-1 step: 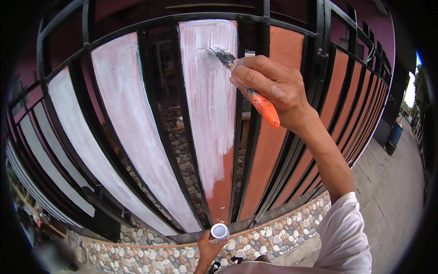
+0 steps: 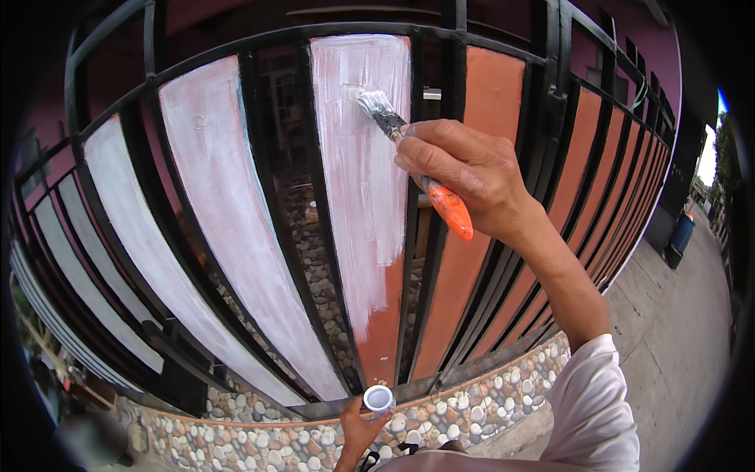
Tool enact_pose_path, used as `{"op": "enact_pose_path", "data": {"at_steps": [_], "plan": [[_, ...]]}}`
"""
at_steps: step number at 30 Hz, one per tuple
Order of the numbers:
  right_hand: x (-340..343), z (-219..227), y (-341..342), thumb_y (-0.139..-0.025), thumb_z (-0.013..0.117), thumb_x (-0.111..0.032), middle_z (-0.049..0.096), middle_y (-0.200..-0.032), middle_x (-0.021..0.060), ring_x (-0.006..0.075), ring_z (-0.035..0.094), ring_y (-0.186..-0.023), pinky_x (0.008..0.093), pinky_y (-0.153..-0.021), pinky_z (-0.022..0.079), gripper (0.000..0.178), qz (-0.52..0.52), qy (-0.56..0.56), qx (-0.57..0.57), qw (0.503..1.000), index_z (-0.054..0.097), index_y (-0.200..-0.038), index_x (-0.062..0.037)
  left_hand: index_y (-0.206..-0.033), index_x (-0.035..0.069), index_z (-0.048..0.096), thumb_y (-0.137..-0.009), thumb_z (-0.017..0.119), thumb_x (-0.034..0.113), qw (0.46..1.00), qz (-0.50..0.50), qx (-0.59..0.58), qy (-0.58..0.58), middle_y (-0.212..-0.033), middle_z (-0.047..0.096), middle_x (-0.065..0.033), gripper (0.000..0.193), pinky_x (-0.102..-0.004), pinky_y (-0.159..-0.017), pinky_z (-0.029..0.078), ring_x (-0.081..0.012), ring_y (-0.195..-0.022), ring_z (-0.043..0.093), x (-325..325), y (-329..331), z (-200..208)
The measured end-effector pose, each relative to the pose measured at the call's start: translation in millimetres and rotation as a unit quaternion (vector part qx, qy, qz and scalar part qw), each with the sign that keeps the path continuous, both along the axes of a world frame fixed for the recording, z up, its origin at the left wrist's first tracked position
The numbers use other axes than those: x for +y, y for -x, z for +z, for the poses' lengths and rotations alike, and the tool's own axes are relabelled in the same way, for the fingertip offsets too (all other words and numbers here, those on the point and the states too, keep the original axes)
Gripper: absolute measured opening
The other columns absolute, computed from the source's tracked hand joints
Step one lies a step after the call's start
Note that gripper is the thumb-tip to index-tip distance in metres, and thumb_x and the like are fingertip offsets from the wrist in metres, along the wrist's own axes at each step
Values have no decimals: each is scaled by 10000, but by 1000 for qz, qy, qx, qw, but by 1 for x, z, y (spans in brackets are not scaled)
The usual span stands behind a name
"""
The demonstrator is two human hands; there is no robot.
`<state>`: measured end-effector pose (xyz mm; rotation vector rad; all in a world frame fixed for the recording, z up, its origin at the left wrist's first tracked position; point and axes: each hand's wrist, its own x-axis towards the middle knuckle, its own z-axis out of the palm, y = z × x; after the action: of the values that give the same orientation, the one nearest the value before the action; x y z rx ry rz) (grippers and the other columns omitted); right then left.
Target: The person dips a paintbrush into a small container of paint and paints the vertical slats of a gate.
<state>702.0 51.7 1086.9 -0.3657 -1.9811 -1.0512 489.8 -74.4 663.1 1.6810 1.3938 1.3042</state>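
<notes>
My right hand (image 2: 470, 169) is closed around a paintbrush (image 2: 450, 212) with an orange handle. White-coated bristles rest against the upper part of a fence slat (image 2: 358, 197). Streaky white paint covers most of this slat, while its lower end shows orange-brown. Low down, at the slat's foot, my left hand (image 2: 360, 431) grips a small white cup (image 2: 382, 410) by its sides. The cup is tilted open toward me, and what it holds looks pale. Left of the brush stands a slat coated white (image 2: 216, 157); to the right, one is plain orange-brown (image 2: 491, 94).
Black metal bars (image 2: 250, 141) frame the slats, with gaps between them. Below runs a low wall faced with pebbles (image 2: 487, 405). A grey pavement (image 2: 668, 338) lies at the right, with a blue bin (image 2: 681, 234) farther along. More orange-brown slats (image 2: 578, 149) continue rightward.
My right hand and the paintbrush have shifted slightly down, the bristles sliding a short way down the slat. My left hand and the cup have stayed put.
</notes>
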Motion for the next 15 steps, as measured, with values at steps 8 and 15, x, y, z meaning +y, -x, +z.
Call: {"op": "enact_pose_path", "data": {"at_steps": [8, 15], "plan": [[-27, -86, 7, -750, 684, -71, 538, -829, 58, 204, 631, -724, 340, -566, 531, 169, 10, 234, -193, 953, 582, -880, -40, -1085, 4, 703, -640, 941, 166, 1000, 8, -18, 23, -981, 731, -153, 530, -360, -800, 574, -260, -910, 724, -1, 5, -5], [6, 31, 16, -711, 691, 107, 631, -860, 20, 222, 648, -692, 333, -550, 505, 303, 29, 113, -56, 992, 645, -937, -89, -1085, 3, 702, -640, 940, 173, 999, 11, -19, 34, -982, 731, -158, 532, -371, -797, 581, -256, -895, 727, -2, 7, -7]]}}
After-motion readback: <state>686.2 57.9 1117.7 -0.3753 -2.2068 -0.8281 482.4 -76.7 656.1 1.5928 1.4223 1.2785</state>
